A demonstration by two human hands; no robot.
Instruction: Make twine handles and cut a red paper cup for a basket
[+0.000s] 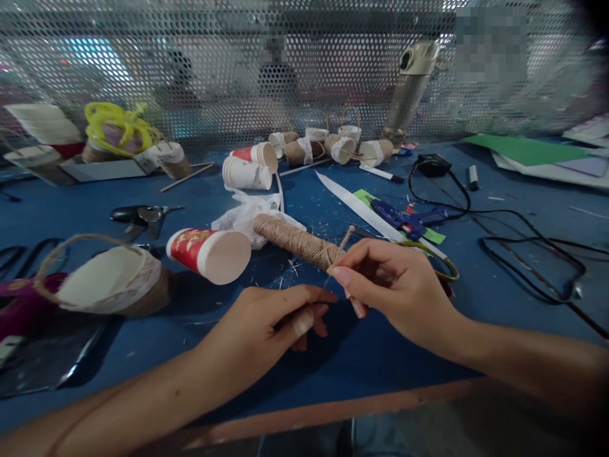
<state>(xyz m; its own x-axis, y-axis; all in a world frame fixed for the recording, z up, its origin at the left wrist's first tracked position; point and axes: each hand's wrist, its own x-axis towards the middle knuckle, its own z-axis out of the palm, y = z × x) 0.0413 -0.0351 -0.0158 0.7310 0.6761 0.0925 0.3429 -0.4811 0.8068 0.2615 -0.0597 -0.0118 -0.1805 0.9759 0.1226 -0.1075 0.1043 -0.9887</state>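
Twine roll [297,241], frame centre, long axis running up-left from right hand [397,273], nearer one, fingertips pinched on roll's lower-right end. Left hand [276,320] lower, fingers curled, grip unclear.

So the left forearm [157,390] comes up bare from the lower left corner, and the left hand [273,317] sits just below the middle of the frame, back upward, index finger stretched to the right and the other fingers loosely curled under. Right forearm [514,349] cuts in from the lower right edge, also bare, with the right hand [394,276] right of center, thumb and index tips pinched together, remaining fingers bent below, and both sets of fingertips nearly meeting.
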